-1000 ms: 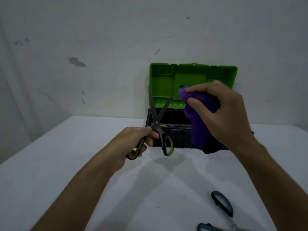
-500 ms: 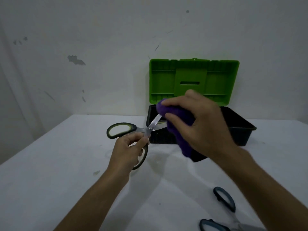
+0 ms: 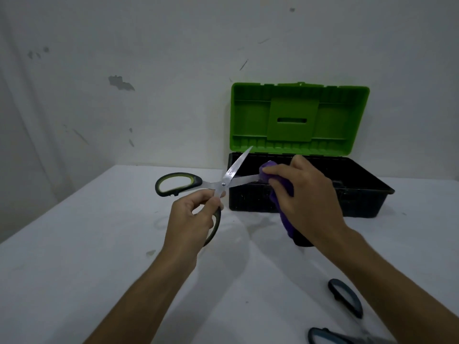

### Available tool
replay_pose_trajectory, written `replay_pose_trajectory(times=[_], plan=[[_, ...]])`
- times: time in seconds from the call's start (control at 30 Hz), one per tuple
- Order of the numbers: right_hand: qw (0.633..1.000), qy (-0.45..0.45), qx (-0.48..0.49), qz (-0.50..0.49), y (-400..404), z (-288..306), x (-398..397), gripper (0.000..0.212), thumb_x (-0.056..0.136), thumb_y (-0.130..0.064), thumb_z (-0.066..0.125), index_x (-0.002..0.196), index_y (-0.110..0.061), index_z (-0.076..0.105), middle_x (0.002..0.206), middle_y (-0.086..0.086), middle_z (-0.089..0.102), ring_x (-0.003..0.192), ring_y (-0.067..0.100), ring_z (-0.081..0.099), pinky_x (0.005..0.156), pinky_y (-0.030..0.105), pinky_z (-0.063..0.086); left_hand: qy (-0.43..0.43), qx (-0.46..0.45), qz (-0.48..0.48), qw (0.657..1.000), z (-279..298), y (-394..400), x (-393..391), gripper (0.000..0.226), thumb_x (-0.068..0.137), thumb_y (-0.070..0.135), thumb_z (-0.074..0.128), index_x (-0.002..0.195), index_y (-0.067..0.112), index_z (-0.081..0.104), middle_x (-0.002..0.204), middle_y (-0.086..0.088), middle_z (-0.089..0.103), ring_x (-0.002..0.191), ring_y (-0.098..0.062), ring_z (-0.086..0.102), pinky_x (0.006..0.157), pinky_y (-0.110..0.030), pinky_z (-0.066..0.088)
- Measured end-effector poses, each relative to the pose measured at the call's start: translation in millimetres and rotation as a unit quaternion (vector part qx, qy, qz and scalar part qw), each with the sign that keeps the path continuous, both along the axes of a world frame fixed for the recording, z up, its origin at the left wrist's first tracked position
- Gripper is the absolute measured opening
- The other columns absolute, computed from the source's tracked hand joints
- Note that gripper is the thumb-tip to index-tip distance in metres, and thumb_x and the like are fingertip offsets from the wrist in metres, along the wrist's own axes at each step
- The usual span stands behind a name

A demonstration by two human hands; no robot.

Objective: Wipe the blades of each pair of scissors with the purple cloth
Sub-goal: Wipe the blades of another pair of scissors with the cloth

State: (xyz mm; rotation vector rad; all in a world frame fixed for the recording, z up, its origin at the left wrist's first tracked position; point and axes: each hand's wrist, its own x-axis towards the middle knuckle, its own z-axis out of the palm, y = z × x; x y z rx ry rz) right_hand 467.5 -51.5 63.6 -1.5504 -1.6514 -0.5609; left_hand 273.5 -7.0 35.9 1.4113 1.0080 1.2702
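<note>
Open toolbox (image 3: 308,194) on white table (image 3: 74,244)

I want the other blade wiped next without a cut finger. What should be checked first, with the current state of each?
1. Green-handled scissors gripped firmly: ok, the left hand holds the lower handle loop.
2. Blades spread for access: ok, they are open in a V.
3. Purple cloth between the fingers and the edge: ok, the right hand pinches it around the lower blade.
4. Upper blade free to wipe: ok, it is bare and points at the green lid.
5. Lower blade clean: cannot tell.
6. Second scissors within reach: ok, on the table beside the right forearm.
</note>
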Motion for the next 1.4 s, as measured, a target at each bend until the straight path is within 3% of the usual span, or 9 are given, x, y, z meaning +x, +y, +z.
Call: replay_pose_trajectory(times=[0.17,0.23,0.33,0.47,0.73,0.87,1.0,1.27,1.4], plan=[[0.993,-0.056,-0.026,0.098,-6,-2,-27,0.027,0.092,-0.024,0.063,0.119,-0.025,0.066,0.087,-0.006,0.044,0.067,0.011,0.047,0.055,0.022,0.042,0.049,0.056,0.000,0.997,-7,-7,12,0.019,0.094,0.018,0.061,0.080,0.023,0.072,0.067,0.011,0.067,0.061,-0.001,0.055,0.060,-0.017,0.044],[0.992,-0.069,-0.042,0.100,-5,-12,-35,0.026,0.091,-0.023,0.065,0.117,-0.025,0.067,0.086,-0.004,0.046,0.063,0.010,0.045,0.051,0.022,0.039,0.036,0.043,-0.015,0.998,-5,-9,12,0.022,0.095,0.015,0.059,0.079,0.023,0.071,0.066,0.009,0.066,0.054,-0.002,0.053,0.051,-0.011,0.041],[0.994,-0.063,-0.024,0.086,-2,-15,-27,0.024,0.093,-0.024,0.062,0.117,-0.024,0.066,0.087,0.000,0.047,0.059,0.016,0.048,0.045,0.030,0.045,-0.026,-0.025,-0.040,0.999,0,-7,6,0.020,0.095,0.008,0.057,0.082,0.012,0.071,0.063,0.001,0.058,0.041,-0.007,0.030,0.036,-0.013,0.025],[0.999,-0.028,-0.004,0.017,-2,-3,-6,0.023,0.094,-0.023,0.061,0.116,-0.023,0.066,0.086,-0.001,0.045,0.060,0.019,0.049,0.048,0.041,0.050,-0.049,-0.037,-0.041,0.997,3,-3,2,0.017,0.096,0.008,0.056,0.092,0.010,0.072,0.074,-0.007,0.056,0.043,-0.010,0.024,0.037,-0.016,0.018],[0.990,-0.076,-0.041,0.109,-4,-9,-28,0.031,0.092,-0.023,0.063,0.123,-0.025,0.064,0.089,-0.005,0.046,0.068,0.010,0.047,0.056,0.021,0.043,0.061,0.046,-0.026,0.997,-3,-8,8,0.016,0.095,0.014,0.058,0.083,0.013,0.068,0.070,0.005,0.065,0.042,0.003,0.046,0.050,-0.021,0.032],[0.995,-0.029,-0.043,0.088,3,-18,-12,0.028,0.092,-0.022,0.064,0.119,-0.024,0.066,0.089,-0.008,0.043,0.066,0.010,0.048,0.055,0.020,0.043,0.030,0.001,-0.035,0.999,-3,-4,2,0.015,0.095,0.008,0.057,0.091,0.010,0.071,0.066,0.006,0.062,0.038,-0.005,0.032,0.038,-0.013,0.027],[0.999,0.004,-0.020,0.025,3,-9,12,0.025,0.092,-0.022,0.063,0.117,-0.022,0.067,0.085,-0.004,0.046,0.066,0.013,0.048,0.055,0.035,0.051,0.019,-0.012,-0.016,1.000,-4,0,0,0.015,0.095,0.010,0.056,0.092,0.011,0.071,0.065,0.007,0.061,0.037,-0.006,0.028,0.038,-0.015,0.025],[0.990,-0.049,-0.085,0.100,-5,-12,-29,0.033,0.094,-0.022,0.060,0.126,-0.025,0.062,0.093,-0.005,0.047,0.073,0.015,0.053,0.060,0.030,0.050,0.055,0.052,-0.018,0.997,-4,-9,7,0.011,0.095,0.012,0.056,0.091,0.016,0.065,0.072,-0.002,0.067,0.043,0.001,0.047,0.054,-0.024,0.036],[0.993,-0.044,-0.081,0.080,-5,-12,-23,0.032,0.094,-0.022,0.062,0.125,-0.026,0.064,0.091,-0.009,0.040,0.069,0.013,0.049,0.056,0.019,0.035,0.047,0.041,-0.032,0.998,-3,-9,7,0.011,0.096,0.010,0.054,0.094,0.013,0.065,0.071,-0.001,0.064,0.041,0.002,0.046,0.053,-0.025,0.034]])
